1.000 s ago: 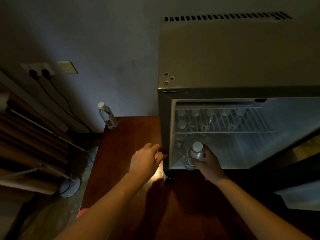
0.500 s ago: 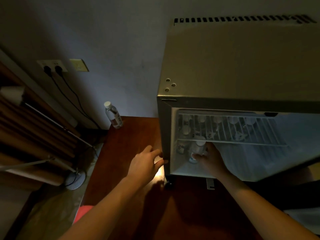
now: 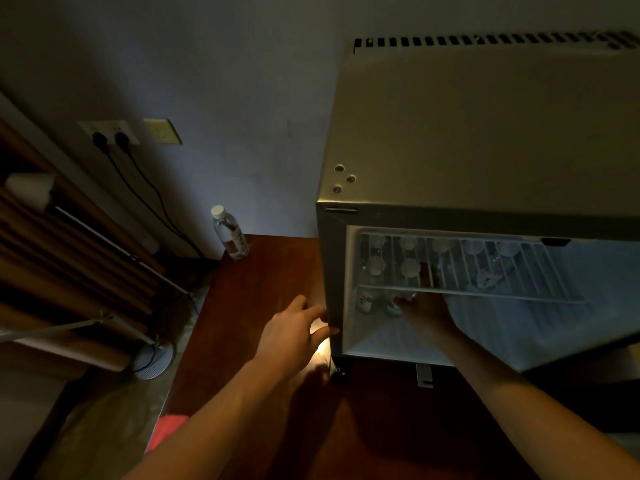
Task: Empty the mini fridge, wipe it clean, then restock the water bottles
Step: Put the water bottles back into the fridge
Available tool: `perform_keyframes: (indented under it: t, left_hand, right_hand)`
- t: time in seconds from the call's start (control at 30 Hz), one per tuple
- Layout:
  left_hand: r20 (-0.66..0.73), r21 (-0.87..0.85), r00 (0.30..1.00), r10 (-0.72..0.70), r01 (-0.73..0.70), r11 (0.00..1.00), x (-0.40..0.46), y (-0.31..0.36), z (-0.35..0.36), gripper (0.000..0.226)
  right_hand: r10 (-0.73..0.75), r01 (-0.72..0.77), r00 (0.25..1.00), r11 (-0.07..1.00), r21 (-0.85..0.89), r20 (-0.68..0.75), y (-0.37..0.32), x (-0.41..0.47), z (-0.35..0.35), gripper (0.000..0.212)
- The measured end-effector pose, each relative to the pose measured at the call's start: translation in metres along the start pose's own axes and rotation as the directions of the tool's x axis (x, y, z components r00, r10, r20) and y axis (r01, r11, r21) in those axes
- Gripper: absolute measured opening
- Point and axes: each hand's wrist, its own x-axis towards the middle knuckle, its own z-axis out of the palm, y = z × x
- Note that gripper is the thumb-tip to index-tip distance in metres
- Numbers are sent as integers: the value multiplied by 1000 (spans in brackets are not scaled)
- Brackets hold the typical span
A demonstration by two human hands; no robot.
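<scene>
The right hand (image 3: pixel 427 308) is pushed deeper into the mini fridge (image 3: pixel 485 140) than it was half a second ago, and the bottle (image 3: pixel 408 277) it carries is now moved under the wire shelf (image 3: pixel 485 271), where before it was held at the front edge. The bottle is stood on the fridge floor at the left side, and its white cap is seen through the shelf bars. The fingers of the right hand are wrapped around the bottle, with the thumb on its near side. More bottles (image 3: pixel 375 268) are lined up just beside it and behind it, against the left wall and along the back of the fridge. Only their caps are seen clearly through the shelf.

The left hand (image 3: pixel 294 332) is placed at the left front corner of the fridge, low down. Its fingers are held nearly straight and are pressed against the corner edge. Nothing is gripped by it.

The fridge is set on a dark red wooden table (image 3: pixel 270 393). One more water bottle (image 3: pixel 230 233) is stood alone at the far left corner of the table, near the wall and well apart from the fridge. On the wall to the left, two black plugs (image 3: pixel 110 138) are pushed into a socket, and their cables are hung down behind the table.
</scene>
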Motion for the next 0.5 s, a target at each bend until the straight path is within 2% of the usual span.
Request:
perform_keyframes:
  t: [0.13, 0.23, 0.33, 0.5]
  left_hand:
    - [-8, 6, 1000, -2, 2, 1000, -1, 1, 0, 41]
    - [-8, 9, 1000, -4, 4, 1000, -1, 1, 0, 42]
    - [-18, 10, 1000, -4, 4, 1000, -2, 0, 0, 43]
    - [-31, -1, 999, 22, -22, 1000, -3, -6, 0, 41]
  right_hand:
    - [63, -63, 998, 998, -10, -14, -5, 0, -2, 76]
    - [114, -114, 993, 993, -7, 28, -6, 0, -4, 62]
    - [107, -108, 994, 994, 32, 32, -6, -2, -5, 60]
    - [93, -100, 990, 993, -57, -110, -4, -9, -1, 65]
